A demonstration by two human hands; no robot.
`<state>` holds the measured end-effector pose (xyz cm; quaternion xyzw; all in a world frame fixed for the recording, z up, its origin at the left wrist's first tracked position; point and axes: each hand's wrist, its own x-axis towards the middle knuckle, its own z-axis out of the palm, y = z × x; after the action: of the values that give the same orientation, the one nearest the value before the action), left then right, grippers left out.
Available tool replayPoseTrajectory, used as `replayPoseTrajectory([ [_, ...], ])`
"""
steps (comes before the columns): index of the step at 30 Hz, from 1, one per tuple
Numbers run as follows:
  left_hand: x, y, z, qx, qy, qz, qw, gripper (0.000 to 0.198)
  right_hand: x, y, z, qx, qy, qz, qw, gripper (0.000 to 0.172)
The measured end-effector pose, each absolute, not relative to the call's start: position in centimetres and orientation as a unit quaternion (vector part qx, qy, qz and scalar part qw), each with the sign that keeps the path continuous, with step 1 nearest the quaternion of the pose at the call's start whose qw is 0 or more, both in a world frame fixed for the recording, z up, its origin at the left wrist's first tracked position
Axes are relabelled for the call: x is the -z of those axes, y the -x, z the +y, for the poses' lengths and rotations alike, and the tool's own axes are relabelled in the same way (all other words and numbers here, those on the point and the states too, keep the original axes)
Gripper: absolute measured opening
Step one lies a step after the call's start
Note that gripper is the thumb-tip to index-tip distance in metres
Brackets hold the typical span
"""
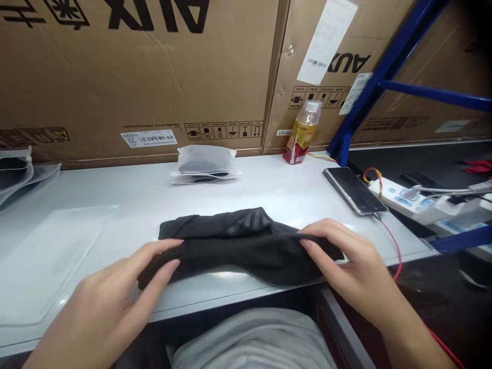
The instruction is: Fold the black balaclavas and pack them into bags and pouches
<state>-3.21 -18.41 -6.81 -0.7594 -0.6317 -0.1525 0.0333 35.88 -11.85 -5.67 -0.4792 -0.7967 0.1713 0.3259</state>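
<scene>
A folded black garment (238, 243) with a grey striped mark lies near the front edge of the white table (126, 200). My left hand (115, 297) rests on its left end, fingers stretched out flat and together on the cloth. My right hand (342, 261) lies on its right end, fingers extended and pressing the fabric down. Neither hand is wrapped round the cloth.
A clear plastic bag (49, 246) lies flat at the left. Bagged garments (205, 164) are stacked at the back, more at the far left (15, 171). A drink bottle (302, 133), a phone (353, 190) on a red cable, a power strip (403, 197), cardboard boxes (134, 72) and a blue rack (388, 66) stand around.
</scene>
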Motion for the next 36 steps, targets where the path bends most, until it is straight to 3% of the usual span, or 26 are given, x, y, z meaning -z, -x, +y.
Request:
replayPoseTrajectory([
  [3, 5.6, 0.7, -16.2, 0.097, 0.729, -0.669, 0.105, 0.052, 6.2, -34.2, -10.6, -0.095, 0.497, -0.817, 0.275, 0.031],
  [6, 4.9, -3.0, -15.5, 0.121, 0.754, -0.62, 0.18, 0.048, 6.5, -32.9, -10.4, -0.03, 0.465, -0.845, 0.263, 0.039],
  [10, 6.1, -6.7, -15.2, 0.134, 0.838, -0.511, 0.135, 0.053, 6.0, -30.5, -11.0, -0.019, 0.39, -0.877, 0.281, 0.041],
  [18, 8.9, -4.7, -13.6, 0.064, 0.847, -0.524, 0.056, 0.055, 8.3, -28.9, -8.3, -0.083, 0.41, -0.895, 0.156, 0.048],
  [24, 7.0, -6.7, -14.1, 0.067, 0.847, -0.524, 0.063, 0.055, 6.9, -30.3, -8.6, -0.111, 0.397, -0.888, 0.203, 0.053],
  [27, 6.6, -9.6, -13.9, 0.083, 0.85, -0.519, 0.042, 0.056, 5.6, -32.2, -9.6, -0.046, 0.471, -0.856, 0.209, 0.049],
  [30, 7.1, -12.0, -13.5, 0.092, 0.84, -0.534, 0.008, 0.054, 5.0, -35.6, -10.1, -0.01, 0.544, -0.827, 0.143, 0.043],
  [34, 8.3, -14.0, -13.6, 0.12, 0.812, -0.571, 0.011, 0.051, 4.4, -38.8, -9.6, -0.068, 0.628, -0.771, 0.087, 0.036],
  [36, 8.5, -15.1, -13.7, 0.122, 0.802, -0.585, 0.012, 0.053, 3.8, -38.3, -9.2, -0.101, 0.654, -0.737, 0.138, 0.03],
])
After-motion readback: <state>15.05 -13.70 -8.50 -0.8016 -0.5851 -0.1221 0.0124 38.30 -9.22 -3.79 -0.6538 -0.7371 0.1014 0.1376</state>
